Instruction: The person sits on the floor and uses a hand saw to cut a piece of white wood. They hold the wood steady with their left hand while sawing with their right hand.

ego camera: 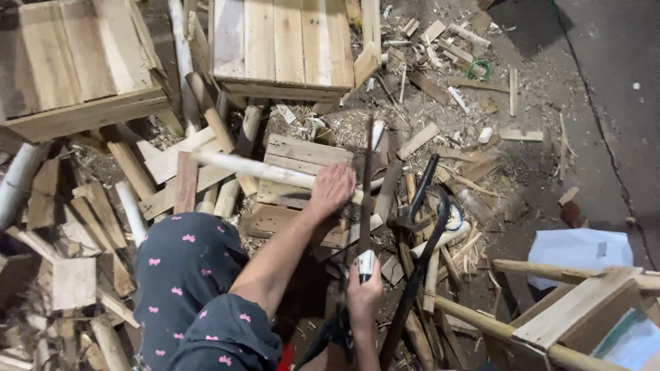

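Note:
My left hand (332, 189) presses down on a long pale round stick (247, 167), which lies across a small stack of wooden slats (302, 152). My right hand (363, 294) grips the white-banded handle of a long narrow dark blade (367, 185). The blade points away from me and crosses the stick just right of my left hand. My knee in dark cloth with pink bows (185, 264) is at the lower left.
Two slatted wooden crates (75, 69) (282, 45) stand at the back. Offcuts, sticks and shavings litter the ground. A black curved tool (421, 206) lies right of the blade. A pale sheet (581, 251) and a wooden frame (570, 316) are at the lower right.

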